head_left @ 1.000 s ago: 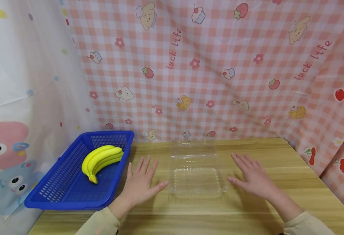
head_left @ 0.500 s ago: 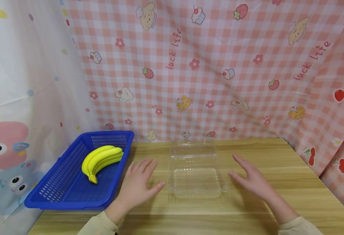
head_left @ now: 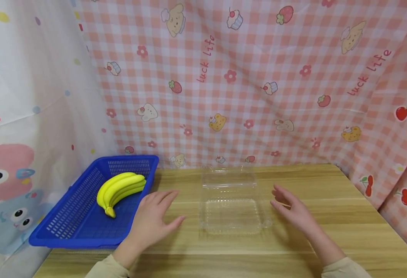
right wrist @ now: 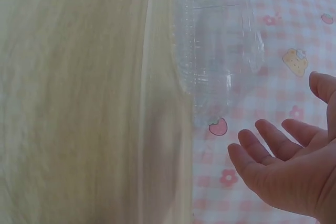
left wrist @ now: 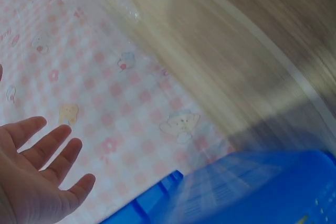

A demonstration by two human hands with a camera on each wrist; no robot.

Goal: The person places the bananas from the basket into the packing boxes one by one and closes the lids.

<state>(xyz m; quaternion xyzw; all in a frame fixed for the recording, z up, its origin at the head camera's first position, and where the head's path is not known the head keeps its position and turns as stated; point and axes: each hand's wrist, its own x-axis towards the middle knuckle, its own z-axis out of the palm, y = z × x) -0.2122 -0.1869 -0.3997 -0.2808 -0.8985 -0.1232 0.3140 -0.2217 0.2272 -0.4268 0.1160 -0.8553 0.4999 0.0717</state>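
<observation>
In the head view, the left hand (head_left: 149, 220) is at the side of the blue basket (head_left: 81, 243), where the bananas (head_left: 121, 189) lie; the right hand (head_left: 295, 212) is near the clear box (head_left: 232, 216), open on the counter (head_left: 231, 264). In the left wrist view, the fingers (left wrist: 68, 156) are apart; a yellow patch (left wrist: 303, 219) is probably the bananas. In the right wrist view, the fingers (right wrist: 275, 140) are slightly apart.

Diffuse, even light is seen in the head view; soft shadows are cast on the tabletop (head_left: 231, 256) by the left hand (head_left: 148, 221) and right hand (head_left: 298, 214), and small glints are returned by the clear container (head_left: 229, 185). Both wrist views are rendered hazy and pale, the wood grain blurred.
</observation>
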